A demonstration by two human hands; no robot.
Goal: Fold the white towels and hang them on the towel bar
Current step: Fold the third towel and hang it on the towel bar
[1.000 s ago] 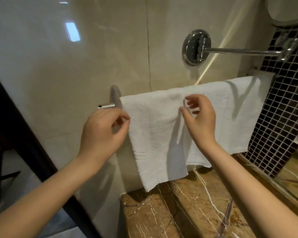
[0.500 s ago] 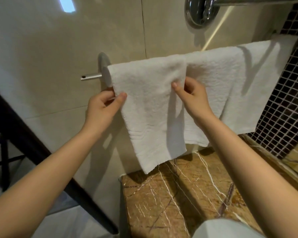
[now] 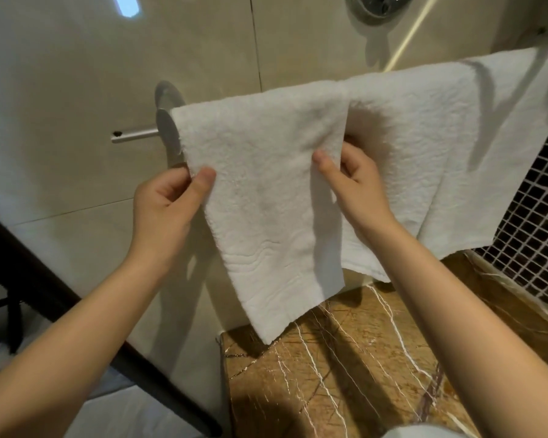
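A folded white towel point(image 3: 266, 197) hangs over the left end of the chrome towel bar point(image 3: 136, 135), whose stub and round wall mount show to its left. My left hand point(image 3: 165, 210) pinches the towel's left edge between thumb and fingers. My right hand point(image 3: 351, 181) pinches its right edge, thumb in front and fingers behind the cloth. A second white towel point(image 3: 456, 147) hangs over the same bar to the right, partly behind the first. The bar under both towels is hidden.
A brown marble counter point(image 3: 345, 374) lies below the towels. Dark mosaic tile point(image 3: 532, 222) covers the wall at right. A chrome round fixture point(image 3: 377, 4) sits on the beige wall above. A dark frame point(image 3: 45, 295) slants at lower left.
Both hands have slid down the left towel's edges and now pinch it lower. The view has tilted down and moved closer.
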